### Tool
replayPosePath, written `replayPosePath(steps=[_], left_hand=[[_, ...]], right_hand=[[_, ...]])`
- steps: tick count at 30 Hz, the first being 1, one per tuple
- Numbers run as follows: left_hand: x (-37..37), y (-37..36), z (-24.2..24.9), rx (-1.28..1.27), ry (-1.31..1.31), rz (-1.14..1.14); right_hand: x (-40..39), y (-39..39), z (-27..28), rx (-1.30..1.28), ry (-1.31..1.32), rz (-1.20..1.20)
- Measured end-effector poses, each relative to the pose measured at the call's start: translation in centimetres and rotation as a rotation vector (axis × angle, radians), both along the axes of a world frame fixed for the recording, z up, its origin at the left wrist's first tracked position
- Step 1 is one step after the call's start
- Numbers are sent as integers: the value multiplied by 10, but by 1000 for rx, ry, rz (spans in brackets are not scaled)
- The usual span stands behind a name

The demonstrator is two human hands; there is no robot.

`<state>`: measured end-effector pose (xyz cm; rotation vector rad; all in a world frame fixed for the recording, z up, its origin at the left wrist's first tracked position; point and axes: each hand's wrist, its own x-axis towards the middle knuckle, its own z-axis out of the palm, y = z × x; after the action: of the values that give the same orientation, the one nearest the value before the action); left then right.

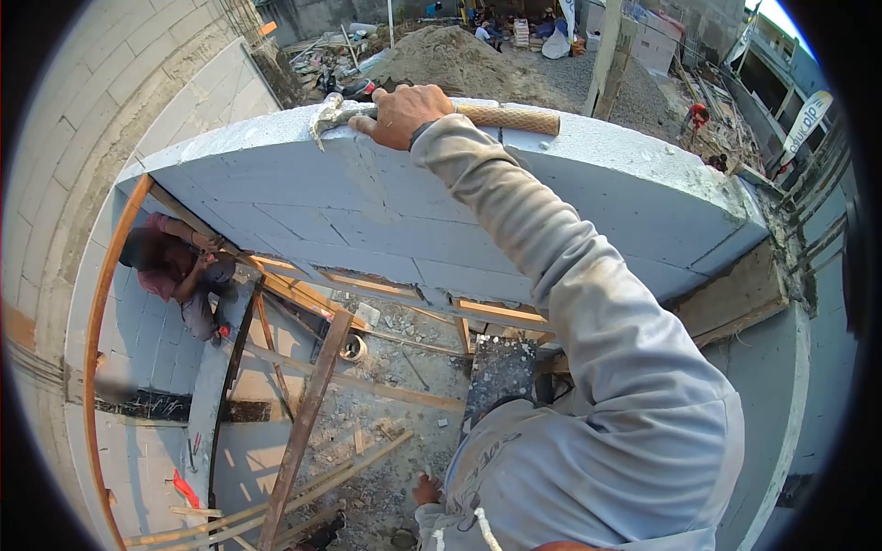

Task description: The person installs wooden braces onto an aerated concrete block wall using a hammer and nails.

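Observation:
My right hand (404, 115) is closed around a claw hammer (510, 118) lying along the top edge of the light-coloured block wall (395, 197). The hammer's metal head (328, 119) sticks out to the left of my fingers, and its textured tan handle points right. My right arm, in a dusty grey sleeve, stretches across the view to the wall. Low in the view, my left hand (426, 489) hangs beside my body above the rubble-strewn floor. It shows only in part, with its fingers apart and nothing seen in them.
At left, another person (188, 266) crouches by a wooden frame against the wall. A speckled plank (499, 372) lies below my arm. Timber props (303, 427) and a bucket (353, 347) stand lower down. Beyond the wall are a sand heap (446, 60) and gravel.

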<state>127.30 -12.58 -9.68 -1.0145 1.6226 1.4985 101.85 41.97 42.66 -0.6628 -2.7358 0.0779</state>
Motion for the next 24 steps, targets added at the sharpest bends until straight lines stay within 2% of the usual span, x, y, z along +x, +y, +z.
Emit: replayPosePath(steps=[14, 19, 21, 24], left_hand=[[-8, 5, -15, -12, -1, -72], [-23, 6, -21, 6, -54, -214], [-31, 4, -23, 43, -82, -275], [-50, -8, -24, 245, -145, -372]], right_hand=[[1, 1, 1, -55, 26, 13], [7, 5, 2, -80, 57, 44], [4, 5, -3, -88, 60, 29], [0, 9, -8, -72, 152, 41]])
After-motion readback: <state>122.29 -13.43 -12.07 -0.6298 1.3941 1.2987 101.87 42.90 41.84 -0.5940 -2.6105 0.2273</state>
